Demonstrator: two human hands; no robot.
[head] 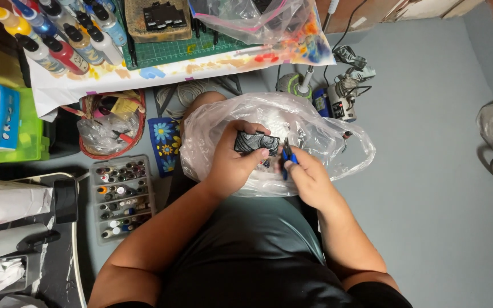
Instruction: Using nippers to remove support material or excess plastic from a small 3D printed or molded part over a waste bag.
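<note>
My left hand (232, 159) grips a small dark rectangular piece with a pale carved pattern (256, 142), held over my lap. My right hand (309, 177) holds a small tool with blue handles (287, 158), its tip at the right edge of the dark piece. Both hands work above a clear plastic bag (320, 131) spread across my knees. My forearms reach forward from a dark grey shirt.
A paint-stained white sheet (172, 68) covers the table edge, with a green cutting mat (178, 51) and several paint bottles (64, 34). On the left stand a tray of small jars (120, 197) and a basket (109, 125). Corded tools (343, 91) lie on grey floor.
</note>
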